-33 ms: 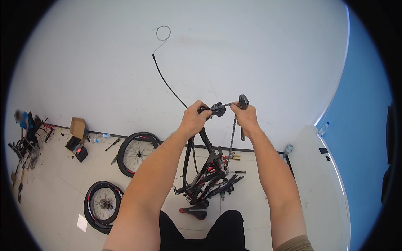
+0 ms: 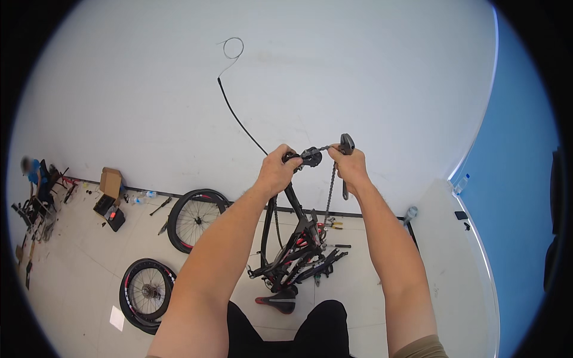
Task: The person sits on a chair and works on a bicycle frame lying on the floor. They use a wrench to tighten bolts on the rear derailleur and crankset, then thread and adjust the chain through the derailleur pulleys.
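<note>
My left hand [image 2: 277, 171] is closed on the black rear derailleur [image 2: 310, 157], in front of the upended bike frame [image 2: 292, 200]. A bicycle chain [image 2: 331, 188] runs from the derailleur to my right hand [image 2: 352, 167], then hangs down toward the floor. My right thumb and fingers pinch the chain. The same hand also grips a dark grey wrench [image 2: 347, 143], upright, its head above my fingers and its handle end below them. From beside my left hand, a black cable housing [image 2: 237, 119] curves up to a looped bare inner cable [image 2: 233, 48].
Two wheels [image 2: 173, 221] lie on the left floor. A saddle [image 2: 280, 301] is below the frame. Pliers [image 2: 335, 225] and other tools lie beyond it. An open cardboard box [image 2: 111, 182] and a seated person [image 2: 36, 173] are far left; a bottle [image 2: 410, 215] stands right.
The hanging chain has swung very slightly left. Both hands stay in place.
</note>
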`<state>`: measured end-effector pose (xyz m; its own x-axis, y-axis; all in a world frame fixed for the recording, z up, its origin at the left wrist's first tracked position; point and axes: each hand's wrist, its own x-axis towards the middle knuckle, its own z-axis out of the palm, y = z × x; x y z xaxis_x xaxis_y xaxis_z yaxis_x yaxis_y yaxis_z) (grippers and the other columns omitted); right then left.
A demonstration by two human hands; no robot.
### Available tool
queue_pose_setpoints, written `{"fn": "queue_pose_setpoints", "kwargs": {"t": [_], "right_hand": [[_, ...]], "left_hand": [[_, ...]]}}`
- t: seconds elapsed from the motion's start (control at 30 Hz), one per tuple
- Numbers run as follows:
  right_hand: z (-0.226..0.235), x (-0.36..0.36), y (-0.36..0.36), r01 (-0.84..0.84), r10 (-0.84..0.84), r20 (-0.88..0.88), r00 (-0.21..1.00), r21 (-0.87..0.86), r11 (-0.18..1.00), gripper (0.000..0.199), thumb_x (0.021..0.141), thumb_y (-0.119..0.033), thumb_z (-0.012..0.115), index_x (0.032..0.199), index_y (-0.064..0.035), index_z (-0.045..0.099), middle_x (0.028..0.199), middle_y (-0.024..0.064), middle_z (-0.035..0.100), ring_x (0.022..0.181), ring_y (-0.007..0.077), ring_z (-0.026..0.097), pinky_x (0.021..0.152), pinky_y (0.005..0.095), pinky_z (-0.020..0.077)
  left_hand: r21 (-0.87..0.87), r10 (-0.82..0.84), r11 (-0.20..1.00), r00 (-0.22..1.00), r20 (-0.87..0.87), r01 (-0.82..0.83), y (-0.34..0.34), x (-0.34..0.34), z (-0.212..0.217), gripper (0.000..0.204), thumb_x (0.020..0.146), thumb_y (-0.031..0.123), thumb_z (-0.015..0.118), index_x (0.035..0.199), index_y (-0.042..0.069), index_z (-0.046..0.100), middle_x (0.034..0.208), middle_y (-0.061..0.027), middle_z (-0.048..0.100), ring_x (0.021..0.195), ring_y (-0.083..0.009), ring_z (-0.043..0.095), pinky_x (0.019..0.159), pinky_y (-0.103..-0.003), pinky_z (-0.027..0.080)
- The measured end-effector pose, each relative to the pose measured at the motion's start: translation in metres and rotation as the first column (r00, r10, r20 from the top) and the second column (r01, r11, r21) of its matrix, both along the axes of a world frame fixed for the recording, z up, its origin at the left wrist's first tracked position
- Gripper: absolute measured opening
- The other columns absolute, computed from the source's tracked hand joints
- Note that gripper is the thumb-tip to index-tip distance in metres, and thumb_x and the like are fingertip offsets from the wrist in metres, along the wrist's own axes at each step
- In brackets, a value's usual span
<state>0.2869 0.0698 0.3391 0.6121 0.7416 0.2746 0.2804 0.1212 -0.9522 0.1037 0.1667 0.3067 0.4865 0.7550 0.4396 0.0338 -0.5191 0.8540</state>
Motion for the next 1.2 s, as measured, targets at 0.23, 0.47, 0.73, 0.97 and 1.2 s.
{"fn": "queue_pose_setpoints", "kwargs": {"t": [0.23, 0.47, 0.73, 0.97, 1.2], "right_hand": [[0.005, -0.007, 0.008, -0.005, -0.004, -0.114, 0.993, -0.073, 0.997, 0.015, 0.09, -0.012, 0.071, 0.1, -0.002, 0.069, 0.07, -0.004, 0.049, 0.055, 0.0065, 0.04, 0.047, 0.0251, 0.0303], [-0.03, -0.001, 0.003, -0.014, -0.007, -0.2, 0.98, -0.103, 0.995, 0.016, 0.089, -0.013, 0.072, 0.099, -0.001, 0.068, 0.065, -0.0037, 0.048, 0.051, 0.0072, 0.039, 0.044, 0.0267, 0.0303], [-0.041, 0.004, 0.0, -0.034, 0.011, -0.251, 0.968, -0.085, 0.996, 0.019, 0.088, -0.013, 0.073, 0.102, -0.0004, 0.069, 0.07, -0.0023, 0.053, 0.054, 0.0068, 0.041, 0.044, 0.026, 0.0313], [-0.044, 0.013, 0.009, 0.159, -0.164, -0.18, 0.97, -0.04, 0.986, 0.015, 0.086, -0.016, 0.073, 0.093, -0.0028, 0.072, 0.07, -0.0027, 0.054, 0.051, 0.0077, 0.039, 0.044, 0.0295, 0.0302], [-0.049, 0.004, -0.007, 0.015, -0.05, -0.246, 0.968, -0.143, 0.99, 0.013, 0.087, -0.013, 0.072, 0.096, -0.0042, 0.068, 0.07, -0.0035, 0.052, 0.05, 0.0052, 0.038, 0.041, 0.0249, 0.0258]], "left_hand": [[0.023, 0.011, 1.0, 1.0, -0.019, -0.011, -0.005, -0.003, 0.004, 0.02, 0.094, 0.017, 0.067, 0.104, 0.001, 0.062, 0.084, -0.0066, 0.066, 0.076, -0.0148, 0.056, 0.069, -0.031, 0.046], [0.004, 0.027, 1.0, 0.999, -0.028, -0.027, -0.006, -0.001, 0.004, 0.021, 0.093, 0.018, 0.068, 0.104, 0.001, 0.062, 0.084, -0.0094, 0.067, 0.076, -0.0178, 0.058, 0.071, -0.033, 0.048], [0.033, 0.063, 0.998, 0.998, -0.018, -0.062, -0.006, 0.0, 0.004, 0.023, 0.092, 0.019, 0.069, 0.105, 0.001, 0.063, 0.085, -0.014, 0.069, 0.077, -0.0233, 0.062, 0.072, -0.036, 0.05], [0.008, 0.059, 0.998, 0.998, -0.023, -0.059, -0.008, 0.002, 0.003, 0.02, 0.093, 0.017, 0.068, 0.105, 0.002, 0.062, 0.084, -0.0083, 0.066, 0.077, -0.0156, 0.057, 0.07, -0.032, 0.047], [0.07, 0.08, 0.994, 0.997, 0.019, -0.081, -0.001, 0.006, -0.006, 0.018, 0.094, 0.016, 0.067, 0.103, 0.002, 0.061, 0.081, -0.0078, 0.066, 0.074, -0.0155, 0.057, 0.068, -0.031, 0.047]]}}
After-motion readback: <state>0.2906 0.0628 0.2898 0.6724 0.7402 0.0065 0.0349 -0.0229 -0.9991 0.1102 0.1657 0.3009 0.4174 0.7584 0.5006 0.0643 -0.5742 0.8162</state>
